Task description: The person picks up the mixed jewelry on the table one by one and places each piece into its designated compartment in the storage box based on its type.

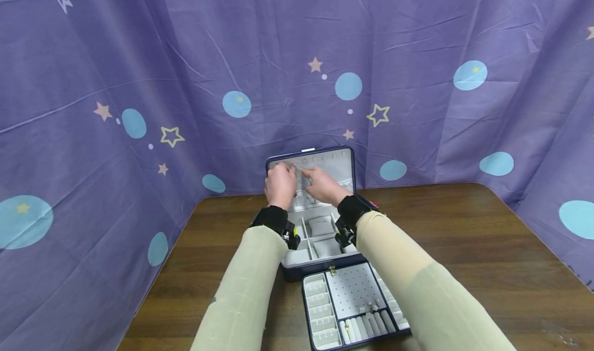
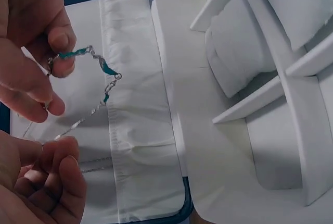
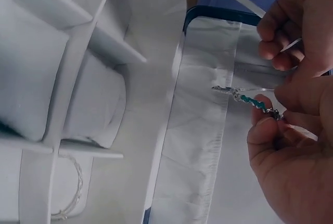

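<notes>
A thin silver chain necklace with teal twisted pieces point(image 2: 73, 54) runs between my two hands, in front of the raised lid point(image 1: 341, 170) of a navy jewelry box point(image 1: 320, 266). My right hand point(image 1: 322, 186) pinches the teal part point(image 3: 253, 102) between thumb and fingers. Close beside it on the left, my left hand point(image 1: 280, 183) pinches the plain chain point(image 2: 78, 123). Below the hands, a loop of the teal part hangs free in the left wrist view. Some fingertips overlap, and the chain's upper end is hidden.
Grey cushions point(image 3: 96, 99) fill some of the box's white compartments, and a silver bracelet point(image 3: 78, 182) lies in one. A removable tray point(image 1: 355, 291) with earring holes and ring rolls sits in front on the wooden table point(image 1: 445, 237). A purple curtain point(image 1: 399, 31) hangs close behind.
</notes>
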Action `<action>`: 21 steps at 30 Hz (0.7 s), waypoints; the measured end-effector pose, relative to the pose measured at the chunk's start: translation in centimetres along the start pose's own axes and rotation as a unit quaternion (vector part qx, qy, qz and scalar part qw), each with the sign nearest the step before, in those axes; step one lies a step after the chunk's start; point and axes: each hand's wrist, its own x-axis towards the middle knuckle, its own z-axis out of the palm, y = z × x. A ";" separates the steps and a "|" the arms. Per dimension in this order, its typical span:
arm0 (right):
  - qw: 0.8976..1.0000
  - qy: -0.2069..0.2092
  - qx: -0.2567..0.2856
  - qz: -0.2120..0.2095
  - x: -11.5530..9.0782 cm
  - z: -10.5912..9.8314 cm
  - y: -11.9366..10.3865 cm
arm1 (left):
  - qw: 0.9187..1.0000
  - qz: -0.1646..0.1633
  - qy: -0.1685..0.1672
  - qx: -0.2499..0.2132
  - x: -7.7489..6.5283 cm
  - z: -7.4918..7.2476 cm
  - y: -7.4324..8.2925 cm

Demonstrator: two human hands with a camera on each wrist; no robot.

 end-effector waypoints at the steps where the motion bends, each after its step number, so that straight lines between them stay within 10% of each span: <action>1: 1.000 -0.001 0.012 0.006 0.0 0.0 -0.1 | 1.000 -0.002 0.001 -0.004 0.0 0.0 0.0; 11: 0.989 -0.020 0.138 0.040 -0.6 0.1 -0.2 | 0.994 -0.038 -0.039 -0.094 0.0 0.3 -0.1; 21: 0.983 -0.022 0.177 0.047 -0.8 0.2 0.2 | 0.965 -0.042 -0.140 -0.217 0.2 0.5 -0.6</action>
